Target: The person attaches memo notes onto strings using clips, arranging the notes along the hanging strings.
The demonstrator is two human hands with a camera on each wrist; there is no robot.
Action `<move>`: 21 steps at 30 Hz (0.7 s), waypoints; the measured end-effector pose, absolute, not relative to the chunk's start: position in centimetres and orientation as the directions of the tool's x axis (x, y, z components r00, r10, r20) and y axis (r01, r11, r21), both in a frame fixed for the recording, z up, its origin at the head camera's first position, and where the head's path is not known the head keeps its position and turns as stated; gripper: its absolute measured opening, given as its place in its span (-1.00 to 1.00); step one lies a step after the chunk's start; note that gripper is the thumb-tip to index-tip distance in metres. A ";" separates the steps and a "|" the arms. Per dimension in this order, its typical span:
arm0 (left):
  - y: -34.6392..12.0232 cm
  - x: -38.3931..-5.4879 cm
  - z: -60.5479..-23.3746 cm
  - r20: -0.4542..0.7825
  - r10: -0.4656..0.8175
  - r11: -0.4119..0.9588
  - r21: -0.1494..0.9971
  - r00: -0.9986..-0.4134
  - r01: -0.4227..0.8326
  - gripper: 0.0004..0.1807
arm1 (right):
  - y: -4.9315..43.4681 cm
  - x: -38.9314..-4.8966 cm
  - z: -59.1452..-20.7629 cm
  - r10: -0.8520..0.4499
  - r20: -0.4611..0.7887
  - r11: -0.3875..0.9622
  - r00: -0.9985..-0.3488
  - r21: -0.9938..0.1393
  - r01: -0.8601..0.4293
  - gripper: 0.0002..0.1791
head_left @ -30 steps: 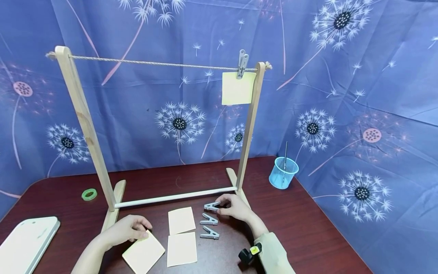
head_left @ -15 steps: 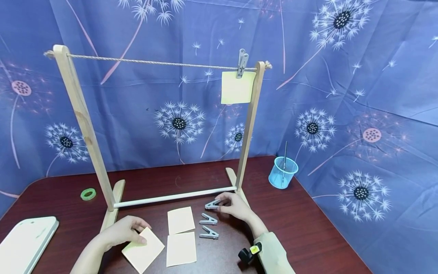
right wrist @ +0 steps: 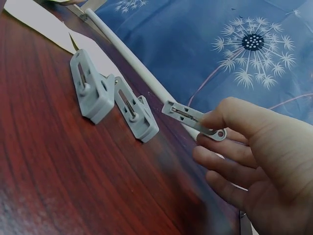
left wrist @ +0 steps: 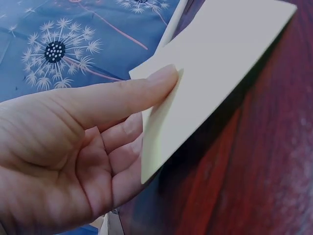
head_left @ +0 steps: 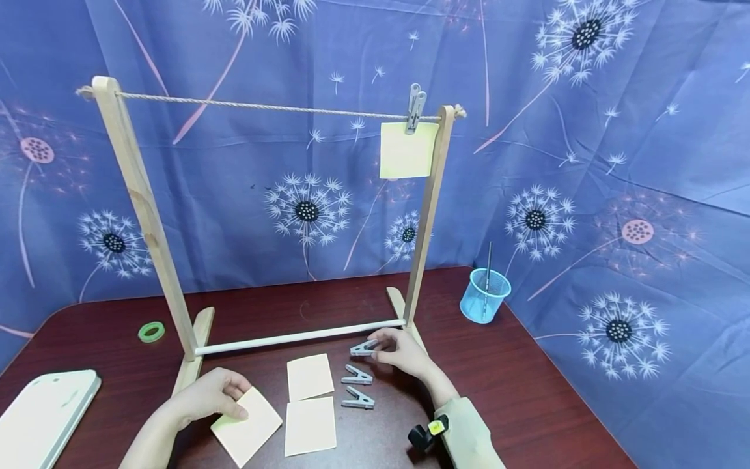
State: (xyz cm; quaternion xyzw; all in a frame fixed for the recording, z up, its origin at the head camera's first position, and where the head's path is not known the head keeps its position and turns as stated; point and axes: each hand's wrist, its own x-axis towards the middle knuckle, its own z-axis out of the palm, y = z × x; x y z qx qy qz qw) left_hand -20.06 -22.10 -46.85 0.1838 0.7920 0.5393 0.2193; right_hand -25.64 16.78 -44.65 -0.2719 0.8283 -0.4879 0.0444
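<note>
My left hand [head_left: 215, 398] pinches a pale yellow sticky note [head_left: 250, 426] between thumb and fingers. In the left wrist view that note [left wrist: 215, 63] is tilted above the table, its corner slightly bent under the thumb. With thumb and fingertips my right hand [head_left: 401, 354] grips the handle end of a grey clothespin [right wrist: 188, 116]. Two more grey clothespins, a middle one [head_left: 357, 375] and a nearer one [head_left: 359, 398], lie on the table beside it. Between the hands lie two sticky notes, one farther [head_left: 309, 376] and one nearer [head_left: 310, 426].
A wooden frame [head_left: 153, 234] carries a rope [head_left: 263, 106], where a clothespin [head_left: 415, 111] holds a yellow note [head_left: 407, 153] at the right. A white rod [head_left: 299, 337] joins its feet. Around it are a blue mesh cup [head_left: 485, 298], green tape [head_left: 151, 332] and a white case [head_left: 49, 417].
The note in my left hand has shifted and turned slightly, and the thumb now lies farther onto it. The right hand has moved up very little with its clothespin.
</note>
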 end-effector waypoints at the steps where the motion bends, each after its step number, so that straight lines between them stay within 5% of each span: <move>1: -22.1 -20.1 -46.9 -0.153 0.528 0.343 0.938 -0.836 0.045 -0.63 | 16.8 -25.6 -44.6 -0.491 0.200 0.369 -0.848 -0.834 -0.410 -0.64; 21: -22.0 -20.0 -46.9 -0.165 0.490 0.410 0.910 -0.856 0.059 -0.61 | 16.9 -26.2 -45.0 -0.379 0.308 0.305 -0.873 -0.849 -0.432 -0.65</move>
